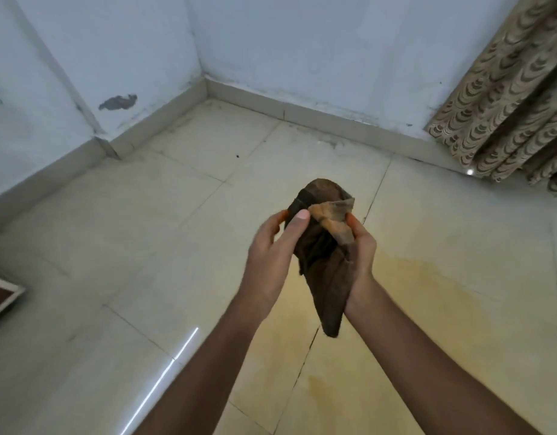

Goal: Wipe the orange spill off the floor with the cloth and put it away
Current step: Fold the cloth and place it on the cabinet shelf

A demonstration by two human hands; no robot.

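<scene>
Far left edge: one flat framed board [1, 296] lies on the floor [145, 246], partly cut off by the view.

Left hand [270, 246]: fingers curled round the upper part of the cloth [324, 255], thumb pressed on its front. Holding, not wide.

Cloth: one, dark brown and bunched, held in the air between both hands, well above the tiles. Its tail hangs down between the wrists. One corner at the top is tinted pale orange, so I judge it has taken up some liquid.

Right hand [360, 249]: fingers wrapped round the cloth's right side, gripping it.

Spill [427, 293]: one broad, thin yellow-orange film across the tiles below and right of the hands, with a darker streak near the bottom of the view. It looks smeared, not pooled.

Far right: one patterned curtain [506, 105] hangs against the wall.

Progress, as a judgement: wiping partly done at best, since the stain is plainly on the floor. The cloth looks to be getting regathered or wrung. Left to do: more wiping, then putting the cloth away. No storage place is in view.
</scene>
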